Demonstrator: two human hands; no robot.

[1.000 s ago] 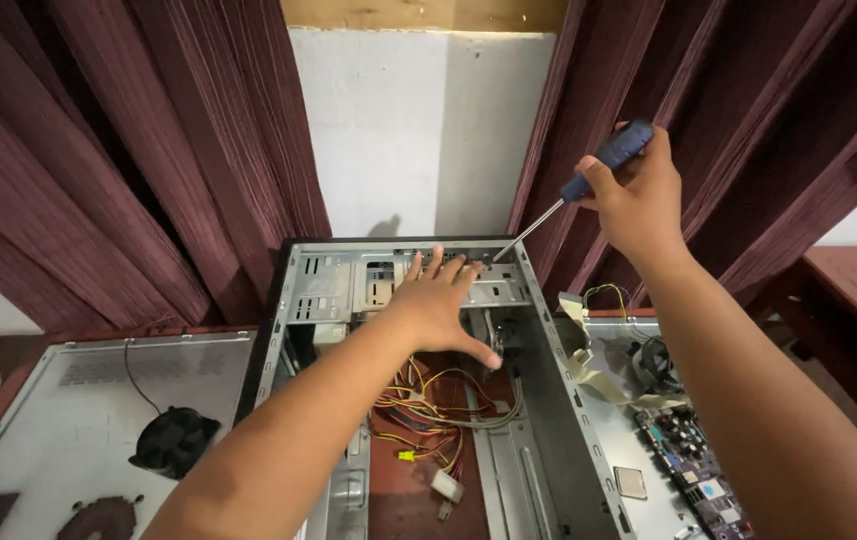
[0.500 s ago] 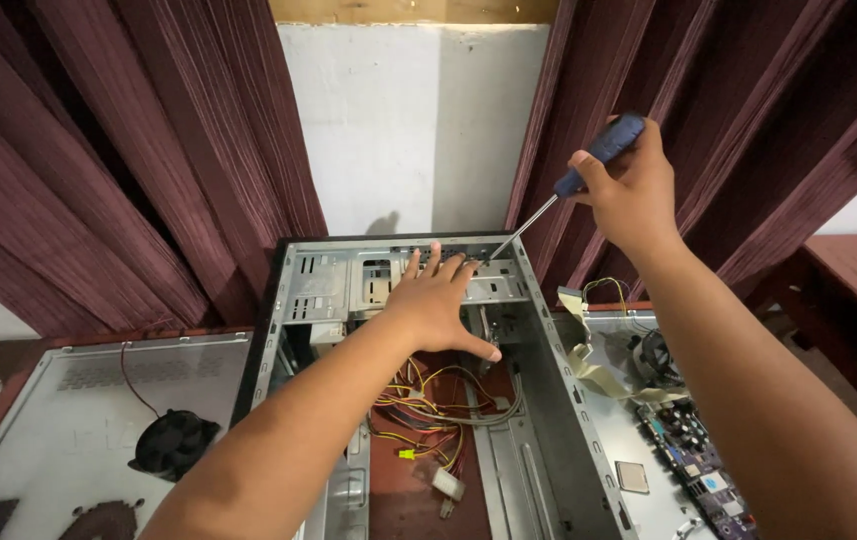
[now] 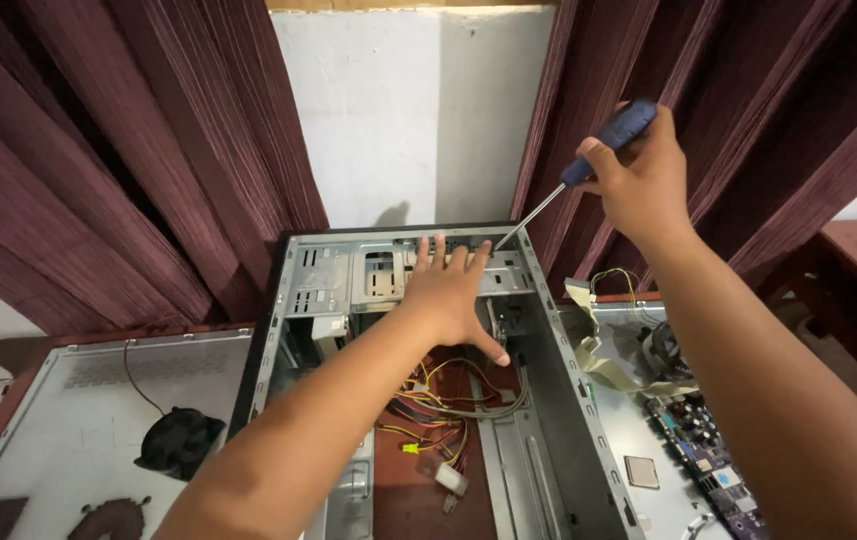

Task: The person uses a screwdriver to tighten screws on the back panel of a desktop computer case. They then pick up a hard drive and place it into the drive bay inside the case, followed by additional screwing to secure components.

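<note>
While the left hand (image 3: 451, 291) lies flat with spread fingers on the drive cage (image 3: 388, 270) at the far end of the open computer case (image 3: 568, 400), the right hand (image 3: 643, 180) grips a blue-handled screwdriver (image 3: 588, 165), its tip touching the cage's far right corner.

Maroon curtains (image 3: 148, 170), black fan (image 3: 180, 442), loose circuit board (image 3: 708, 465).

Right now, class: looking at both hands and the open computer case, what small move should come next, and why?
Probably turn the screwdriver: the right hand grips its blue handle, the tip sits at the drive cage, and the left hand lies flat on that cage, as if bracing it.
</note>
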